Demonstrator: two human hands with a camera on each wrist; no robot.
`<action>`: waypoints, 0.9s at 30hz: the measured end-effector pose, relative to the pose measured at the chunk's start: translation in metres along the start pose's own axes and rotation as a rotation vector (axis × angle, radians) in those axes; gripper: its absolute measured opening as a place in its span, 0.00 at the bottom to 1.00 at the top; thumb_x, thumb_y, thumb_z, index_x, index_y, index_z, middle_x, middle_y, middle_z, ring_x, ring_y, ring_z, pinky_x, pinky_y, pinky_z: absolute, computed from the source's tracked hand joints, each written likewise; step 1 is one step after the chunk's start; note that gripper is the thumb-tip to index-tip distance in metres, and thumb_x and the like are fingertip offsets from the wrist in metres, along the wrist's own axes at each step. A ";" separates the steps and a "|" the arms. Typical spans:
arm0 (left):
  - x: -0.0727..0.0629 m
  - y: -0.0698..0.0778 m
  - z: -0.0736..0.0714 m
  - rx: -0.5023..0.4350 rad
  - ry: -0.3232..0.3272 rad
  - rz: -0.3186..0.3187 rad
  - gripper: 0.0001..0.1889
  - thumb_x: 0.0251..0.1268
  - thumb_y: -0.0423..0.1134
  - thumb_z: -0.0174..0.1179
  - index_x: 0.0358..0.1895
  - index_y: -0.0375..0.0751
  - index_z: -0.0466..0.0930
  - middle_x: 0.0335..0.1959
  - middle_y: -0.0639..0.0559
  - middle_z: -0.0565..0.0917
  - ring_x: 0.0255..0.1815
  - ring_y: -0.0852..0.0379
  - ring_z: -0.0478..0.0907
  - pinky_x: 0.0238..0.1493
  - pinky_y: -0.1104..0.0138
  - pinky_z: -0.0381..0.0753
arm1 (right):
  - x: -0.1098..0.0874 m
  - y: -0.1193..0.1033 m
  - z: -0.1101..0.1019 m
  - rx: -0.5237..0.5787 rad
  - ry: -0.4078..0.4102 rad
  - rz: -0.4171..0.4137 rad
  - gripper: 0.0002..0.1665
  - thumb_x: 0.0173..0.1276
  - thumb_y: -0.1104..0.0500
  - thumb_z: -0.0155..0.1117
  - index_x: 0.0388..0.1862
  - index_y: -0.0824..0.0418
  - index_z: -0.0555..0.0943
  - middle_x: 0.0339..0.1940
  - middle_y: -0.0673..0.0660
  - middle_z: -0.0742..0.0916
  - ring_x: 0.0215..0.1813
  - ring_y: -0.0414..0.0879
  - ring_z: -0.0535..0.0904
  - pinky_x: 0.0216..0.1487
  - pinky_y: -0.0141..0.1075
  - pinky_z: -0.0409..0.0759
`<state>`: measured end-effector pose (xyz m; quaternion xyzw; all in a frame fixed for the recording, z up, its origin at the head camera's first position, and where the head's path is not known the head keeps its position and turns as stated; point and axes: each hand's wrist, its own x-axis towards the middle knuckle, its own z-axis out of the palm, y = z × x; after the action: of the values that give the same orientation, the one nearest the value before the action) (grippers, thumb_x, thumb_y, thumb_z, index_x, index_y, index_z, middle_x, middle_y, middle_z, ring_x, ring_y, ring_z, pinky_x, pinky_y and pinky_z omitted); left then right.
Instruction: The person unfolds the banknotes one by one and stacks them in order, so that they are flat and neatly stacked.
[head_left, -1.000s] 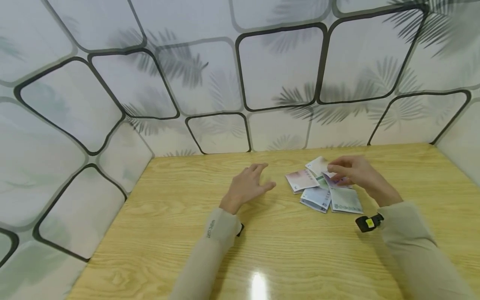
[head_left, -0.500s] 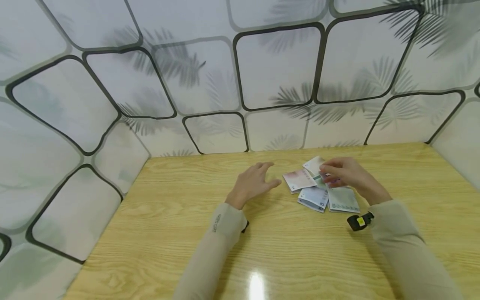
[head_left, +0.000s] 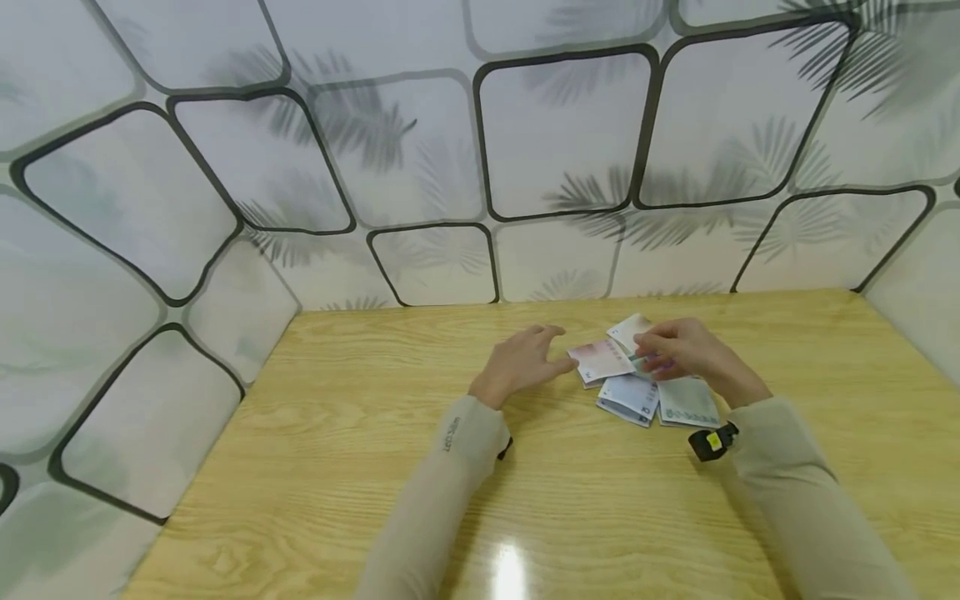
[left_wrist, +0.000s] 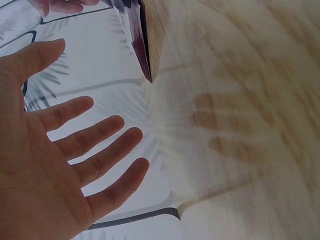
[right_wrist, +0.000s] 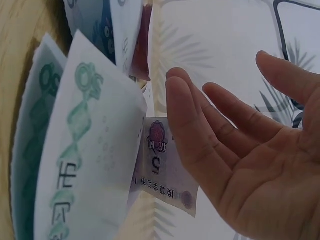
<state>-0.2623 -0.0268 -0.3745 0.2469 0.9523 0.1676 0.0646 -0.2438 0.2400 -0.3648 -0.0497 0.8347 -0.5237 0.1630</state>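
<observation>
Several folded play banknotes lie in a loose cluster on the wooden table: a pink one (head_left: 600, 358), a bluish one (head_left: 628, 398), a pale green one (head_left: 688, 402) and a whitish one (head_left: 628, 330) behind. My left hand (head_left: 521, 362) hovers at the left of the cluster, fingers spread, its thumb near the pink note. Above the cluster's right side is my right hand (head_left: 693, 357). In the right wrist view its fingers look extended, with the thumb apart; a purple 5 note (right_wrist: 167, 175) stands beside the fingertips. Whether they touch it, I cannot tell.
The light wooden table (head_left: 360, 450) meets a patterned wall (head_left: 558, 150) at its back edge. Another wall closes off the left side. In the right wrist view, the green note (right_wrist: 90, 150) stands half unfolded close to the camera.
My left hand has moved right, towards the pink note. My right hand has shifted slightly left over the cluster. The notes have hardly moved.
</observation>
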 end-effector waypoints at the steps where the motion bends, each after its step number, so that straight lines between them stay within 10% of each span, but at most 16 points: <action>1: 0.001 0.000 0.001 -0.001 -0.002 0.000 0.33 0.74 0.60 0.54 0.76 0.48 0.67 0.73 0.47 0.71 0.69 0.47 0.71 0.63 0.49 0.77 | 0.000 0.001 0.000 0.000 -0.002 0.007 0.28 0.82 0.55 0.54 0.60 0.82 0.72 0.42 0.59 0.88 0.39 0.44 0.85 0.41 0.37 0.88; 27: 0.037 0.018 0.016 0.008 -0.090 0.020 0.32 0.74 0.60 0.55 0.75 0.50 0.68 0.74 0.48 0.69 0.73 0.49 0.66 0.65 0.50 0.75 | 0.008 0.008 0.004 0.001 -0.022 0.084 0.30 0.82 0.53 0.53 0.61 0.82 0.70 0.46 0.64 0.86 0.37 0.43 0.85 0.40 0.37 0.87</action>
<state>-0.2825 0.0108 -0.3849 0.2638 0.9466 0.1532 0.1045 -0.2498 0.2385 -0.3753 -0.0200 0.8339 -0.5164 0.1939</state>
